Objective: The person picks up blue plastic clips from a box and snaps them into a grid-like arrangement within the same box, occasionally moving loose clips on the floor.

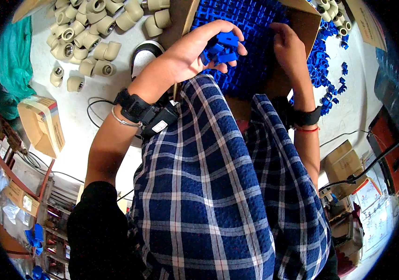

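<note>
My left hand (204, 49) is turned palm up above a cardboard box (185, 28), its fingers curled around several small blue plastic clips (226, 48). Inside the box, blue clips (250, 39) stand packed in tight rows. At the box's right side, my right hand (289, 49) hangs over those rows with thumb and fingers drawn together. Whatever its fingertips hold, if anything, blends into the blue below and cannot be made out.
Loose blue clips (321, 70) lie in a heap on the floor right of the box. Beige pipe elbows (87, 39) are piled at the left, near a shoe (145, 58). A small open carton (43, 126) and a green bag (15, 60) stand at far left.
</note>
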Available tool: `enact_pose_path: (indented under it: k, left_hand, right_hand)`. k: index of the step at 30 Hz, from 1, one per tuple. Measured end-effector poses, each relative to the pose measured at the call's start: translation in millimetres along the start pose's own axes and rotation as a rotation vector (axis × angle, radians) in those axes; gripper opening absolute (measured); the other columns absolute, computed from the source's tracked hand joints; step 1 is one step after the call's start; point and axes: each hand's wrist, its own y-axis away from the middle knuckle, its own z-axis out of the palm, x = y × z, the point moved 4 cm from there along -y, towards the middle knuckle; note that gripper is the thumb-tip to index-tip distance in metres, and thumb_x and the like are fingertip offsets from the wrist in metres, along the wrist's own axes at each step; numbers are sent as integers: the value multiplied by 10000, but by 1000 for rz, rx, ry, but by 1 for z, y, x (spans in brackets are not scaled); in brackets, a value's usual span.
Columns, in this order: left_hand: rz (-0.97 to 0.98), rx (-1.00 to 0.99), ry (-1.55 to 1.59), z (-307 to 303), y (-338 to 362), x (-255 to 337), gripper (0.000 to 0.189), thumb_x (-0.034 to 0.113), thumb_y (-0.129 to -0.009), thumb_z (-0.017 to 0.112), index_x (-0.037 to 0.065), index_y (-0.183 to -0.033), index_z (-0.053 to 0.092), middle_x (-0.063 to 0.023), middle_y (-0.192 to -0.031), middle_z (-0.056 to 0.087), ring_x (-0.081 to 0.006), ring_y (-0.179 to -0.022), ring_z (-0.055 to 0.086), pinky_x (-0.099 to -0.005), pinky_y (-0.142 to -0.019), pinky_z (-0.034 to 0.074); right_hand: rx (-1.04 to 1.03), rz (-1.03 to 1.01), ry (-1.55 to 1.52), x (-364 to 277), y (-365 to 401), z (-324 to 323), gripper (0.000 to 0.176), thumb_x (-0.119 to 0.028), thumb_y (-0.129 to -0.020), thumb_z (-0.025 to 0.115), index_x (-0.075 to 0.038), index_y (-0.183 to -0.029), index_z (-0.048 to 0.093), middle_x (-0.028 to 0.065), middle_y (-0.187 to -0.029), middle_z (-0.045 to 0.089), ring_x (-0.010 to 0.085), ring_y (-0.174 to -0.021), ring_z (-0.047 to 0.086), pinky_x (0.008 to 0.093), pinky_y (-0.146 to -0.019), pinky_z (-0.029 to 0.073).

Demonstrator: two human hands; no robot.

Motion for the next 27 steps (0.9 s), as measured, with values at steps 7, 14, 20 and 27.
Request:
enact_pose_path:
  k: [7,14,20,27]
  left_hand:
    - [14,69,29,2,1,0,341,402,-914,481,90,-1002,586,-76,-859,640,-160,-666,614,-252,-516,486]
    - [-73,165,96,-5,0,-7,304,394,-898,517,118,-1000,595,-25,-824,641,-141,-664,614,-260,-492,475]
    - [-50,198,-34,1,3,-7,268,354,-906,520,139,-1044,602,25,-881,616,-65,-719,586,-236,-553,464]
    - [-40,213,-16,3,3,-5,258,355,-900,520,173,-1064,601,40,-897,609,-67,-733,564,-224,-572,439]
  right_hand:
    - [-98,-211,-614,-81,27,-23,255,-178,-829,653,-53,-1052,642,107,-942,654,165,-803,622,274,-677,477]
    - [-49,-426,-514,-97,29,-29,298,-215,-752,730,-26,-967,650,102,-896,619,238,-828,607,308,-729,469]
    - [5,-386,-445,-102,41,-19,283,-200,-702,749,-41,-885,604,101,-838,598,277,-778,577,338,-704,464]
    - [-81,-361,-749,-95,42,-25,215,-105,-752,701,-25,-887,554,76,-853,598,175,-836,592,297,-754,475]
